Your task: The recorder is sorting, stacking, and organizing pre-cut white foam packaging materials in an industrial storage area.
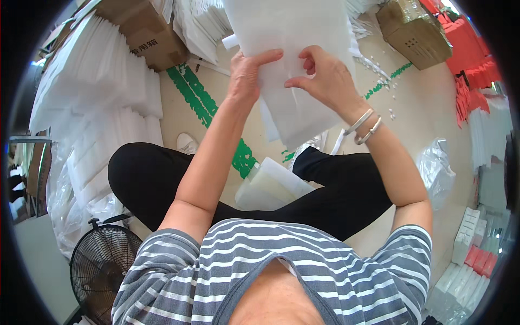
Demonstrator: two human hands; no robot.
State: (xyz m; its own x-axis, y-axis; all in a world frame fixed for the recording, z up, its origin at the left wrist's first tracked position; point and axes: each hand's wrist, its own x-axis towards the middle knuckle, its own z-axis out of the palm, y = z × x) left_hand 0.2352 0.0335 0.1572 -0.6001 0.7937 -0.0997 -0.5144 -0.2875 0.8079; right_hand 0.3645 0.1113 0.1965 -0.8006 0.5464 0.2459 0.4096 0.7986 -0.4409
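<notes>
A translucent white foam sheet (298,116), or a flat stack of such sheets, stretches from the top of the view down toward my knees. My left hand (246,75) grips its left edge, thumb laid across the top face and fingers hidden behind. Above the right part of the sheet, my right hand (331,78) has its thumb and index finger apart and the other fingers curled, with nothing seen between them. Two bangles circle that wrist. Whether the right hand touches the sheet I cannot tell. Another pale sheet (273,184) lies low between my legs.
Tall piles of white foam sheets (97,81) stand on the left, beside a cardboard box (141,32) and a black fan (103,265). A second carton (414,32), red packs (471,49) and a clear plastic bag (436,170) are on the right. White scraps dot the floor.
</notes>
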